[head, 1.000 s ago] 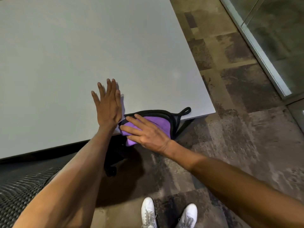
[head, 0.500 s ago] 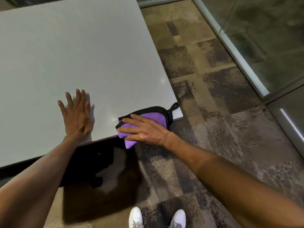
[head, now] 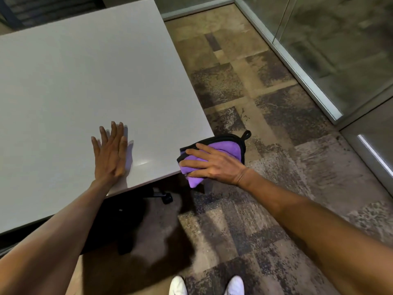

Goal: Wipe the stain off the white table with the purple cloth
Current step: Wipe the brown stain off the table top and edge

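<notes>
The white surface (head: 85, 71) looks smooth and hard — a faint sheen, with a small bright glint near its corner toward four o'clock. The purple cloth (head: 225, 149) is soft, fuzzy fabric, matt, edged in a black stitched binding with a small loop at one o'clock. The floor (head: 265, 124) is carpet tile — rough, mottled brown and grey, dull. At two o'clock the glass wall (head: 340, 39) is glossy and reflective, set in a brushed metal frame (head: 302, 79).

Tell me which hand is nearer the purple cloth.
Right. The right hand lies on the purple cloth at the table's near corner, fingers spread over it. The left hand rests flat on the tabletop, apart from the cloth.
</notes>
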Tool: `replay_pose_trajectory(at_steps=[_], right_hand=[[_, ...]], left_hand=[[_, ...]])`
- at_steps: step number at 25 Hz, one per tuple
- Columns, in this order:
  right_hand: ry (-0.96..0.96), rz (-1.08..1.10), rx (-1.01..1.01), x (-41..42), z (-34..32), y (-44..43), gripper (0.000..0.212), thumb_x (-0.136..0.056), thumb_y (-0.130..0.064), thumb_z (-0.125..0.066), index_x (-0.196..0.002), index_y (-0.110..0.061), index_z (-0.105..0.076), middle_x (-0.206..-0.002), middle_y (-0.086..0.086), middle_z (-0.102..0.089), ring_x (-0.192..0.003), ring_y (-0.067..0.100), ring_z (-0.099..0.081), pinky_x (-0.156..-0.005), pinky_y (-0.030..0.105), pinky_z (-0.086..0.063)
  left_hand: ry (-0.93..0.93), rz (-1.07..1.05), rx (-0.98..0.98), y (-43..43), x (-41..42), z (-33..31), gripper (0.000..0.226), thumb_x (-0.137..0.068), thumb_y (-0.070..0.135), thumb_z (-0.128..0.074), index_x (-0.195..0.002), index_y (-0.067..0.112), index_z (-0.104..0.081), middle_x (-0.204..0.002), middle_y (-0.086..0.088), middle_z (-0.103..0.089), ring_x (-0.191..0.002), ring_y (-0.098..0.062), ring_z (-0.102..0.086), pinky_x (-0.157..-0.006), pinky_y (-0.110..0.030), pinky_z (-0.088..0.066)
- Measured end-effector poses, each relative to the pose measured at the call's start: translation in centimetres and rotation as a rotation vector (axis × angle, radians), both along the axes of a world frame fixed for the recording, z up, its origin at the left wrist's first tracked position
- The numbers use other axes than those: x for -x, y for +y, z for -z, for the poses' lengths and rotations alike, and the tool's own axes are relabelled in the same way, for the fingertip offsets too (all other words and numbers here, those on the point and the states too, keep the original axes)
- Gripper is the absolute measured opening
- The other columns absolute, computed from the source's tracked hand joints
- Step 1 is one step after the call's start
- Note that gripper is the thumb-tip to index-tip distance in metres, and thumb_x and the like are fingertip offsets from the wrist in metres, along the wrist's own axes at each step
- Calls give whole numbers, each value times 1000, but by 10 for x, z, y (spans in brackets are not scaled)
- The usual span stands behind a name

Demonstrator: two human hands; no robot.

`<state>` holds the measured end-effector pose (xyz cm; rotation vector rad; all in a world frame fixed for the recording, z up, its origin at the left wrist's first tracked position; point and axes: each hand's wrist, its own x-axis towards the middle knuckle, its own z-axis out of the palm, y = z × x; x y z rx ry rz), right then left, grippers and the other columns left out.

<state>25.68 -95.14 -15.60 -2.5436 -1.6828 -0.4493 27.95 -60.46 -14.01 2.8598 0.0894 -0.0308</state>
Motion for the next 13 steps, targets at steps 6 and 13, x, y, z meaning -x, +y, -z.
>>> replay_pose_trajectory(at_steps=[6, 13], right_hand=[[19, 87, 0, 8, -6, -22, 56, -77, -3, -81, -128, -20, -65, -147, 6, -53, -134, 38, -49, -109, 58, -40], [257, 383, -81, 34, -9, -71, 47, -83, 1, -73, -126, -13, -66, -153, 4, -45, -140, 34, -42, -98, 53, -52]], left_hand=[[2, 8, 35, -2, 4, -5, 55, -109, 38, -12, -162, 22, -5, -170, 6, 3, -156, -21, 14, -125, -48, 12], [-6, 3, 45, -3, 3, -3, 56, -109, 39, -10, -162, 22, -6, -170, 3, 0, -157, -25, 10, -125, -52, 8]])
